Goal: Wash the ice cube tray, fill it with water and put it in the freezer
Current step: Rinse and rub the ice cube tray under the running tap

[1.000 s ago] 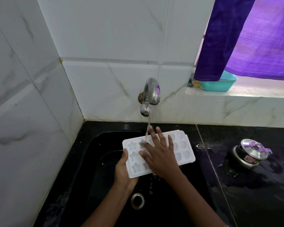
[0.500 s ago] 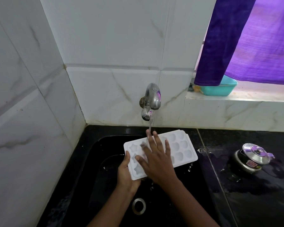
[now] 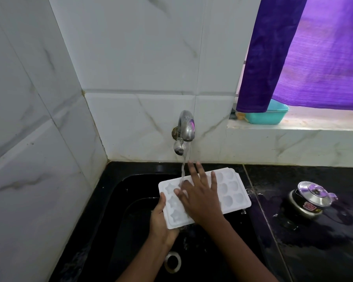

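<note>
A white ice cube tray (image 3: pixel 230 192) with star and round moulds is held level over the black sink (image 3: pixel 130 220). My left hand (image 3: pixel 161 222) grips its near left edge from below, thumb on the rim. My right hand (image 3: pixel 200 194) lies flat on the tray's middle, fingers spread, covering several moulds. Water runs from the metal tap (image 3: pixel 184 127) on the wall and lands on the tray just left of my right hand's fingers.
A steel drain ring (image 3: pixel 172 261) sits at the sink bottom. On the wet black counter to the right stands a small dark pot with a steel lid (image 3: pixel 310 197). A teal tub (image 3: pixel 273 115) rests on the window ledge under a purple curtain (image 3: pixel 306 51).
My right hand has slid slightly back and forth across the tray under the running water. The tray and my left hand stay in place; the view has tilted up a little.
</note>
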Tool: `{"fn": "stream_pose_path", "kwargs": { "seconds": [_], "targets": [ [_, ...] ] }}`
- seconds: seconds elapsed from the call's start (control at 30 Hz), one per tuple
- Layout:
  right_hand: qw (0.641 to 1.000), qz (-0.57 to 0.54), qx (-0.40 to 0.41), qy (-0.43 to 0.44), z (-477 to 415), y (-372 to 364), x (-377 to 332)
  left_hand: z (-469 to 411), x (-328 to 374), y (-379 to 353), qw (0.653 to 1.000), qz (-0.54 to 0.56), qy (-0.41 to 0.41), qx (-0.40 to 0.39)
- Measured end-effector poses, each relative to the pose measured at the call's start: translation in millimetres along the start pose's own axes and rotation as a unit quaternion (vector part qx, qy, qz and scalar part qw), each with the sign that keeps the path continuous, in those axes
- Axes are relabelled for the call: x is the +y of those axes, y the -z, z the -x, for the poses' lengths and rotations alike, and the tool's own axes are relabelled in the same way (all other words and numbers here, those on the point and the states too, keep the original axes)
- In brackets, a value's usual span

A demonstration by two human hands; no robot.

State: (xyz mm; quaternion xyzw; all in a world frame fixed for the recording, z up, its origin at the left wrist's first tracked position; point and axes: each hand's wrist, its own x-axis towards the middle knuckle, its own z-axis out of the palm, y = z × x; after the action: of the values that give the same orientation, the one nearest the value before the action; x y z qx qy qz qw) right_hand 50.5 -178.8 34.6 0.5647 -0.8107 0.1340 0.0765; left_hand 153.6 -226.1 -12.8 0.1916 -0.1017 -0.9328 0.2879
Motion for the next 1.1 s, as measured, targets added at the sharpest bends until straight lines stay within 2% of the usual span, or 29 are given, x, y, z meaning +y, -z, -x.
{"fn": "stream_pose_path", "kwargs": {
  "seconds": [0.07, 0.2, 0.33, 0.43, 0.53, 0.67, 0.83, 1.0, 1.1],
  "targets": [
    [1.0, 0.017, 0.008, 0.017, 6.2, -3.8, -10.9, -2.0, 0.6, -1.8, 1.0, 0.005, -0.021, 0.008],
    [0.997, -0.03, -0.064, 0.016, 8.0, -7.7, 10.0, 0.3, 7.3, 1.3, 1.0, -0.019, -0.009, 0.003],
    [0.999, 0.002, -0.048, 0.023, 7.7, -1.2, 9.8, 3.6, -1.5, 3.5, 1.0, -0.011, 0.004, 0.012],
    [0.996, -0.008, -0.078, 0.03, 16.9, -5.5, 6.4, -0.3, 1.2, -0.4, 0.999, -0.006, -0.022, 0.026],
    [0.997, -0.053, -0.06, 0.007, 27.4, -3.2, 12.9, -4.4, 8.2, -6.3, 0.999, -0.011, -0.035, 0.035],
    [0.992, -0.122, 0.014, -0.023, 36.3, 3.1, 14.4, -7.5, 10.6, -7.9, 0.998, -0.024, -0.043, 0.033],
    [0.997, -0.067, -0.042, -0.001, 30.1, -2.1, 11.6, -10.0, 6.7, -9.0, 0.999, -0.013, -0.033, 0.022],
    [0.999, -0.034, 0.006, -0.027, 27.8, -5.1, -10.0, -13.5, 9.8, -14.4, 0.999, -0.014, -0.029, 0.016],
    [0.998, -0.053, -0.024, -0.004, 24.9, -7.6, -1.1, -11.8, 12.7, -10.2, 0.999, -0.012, -0.036, 0.019]
  ]
}}
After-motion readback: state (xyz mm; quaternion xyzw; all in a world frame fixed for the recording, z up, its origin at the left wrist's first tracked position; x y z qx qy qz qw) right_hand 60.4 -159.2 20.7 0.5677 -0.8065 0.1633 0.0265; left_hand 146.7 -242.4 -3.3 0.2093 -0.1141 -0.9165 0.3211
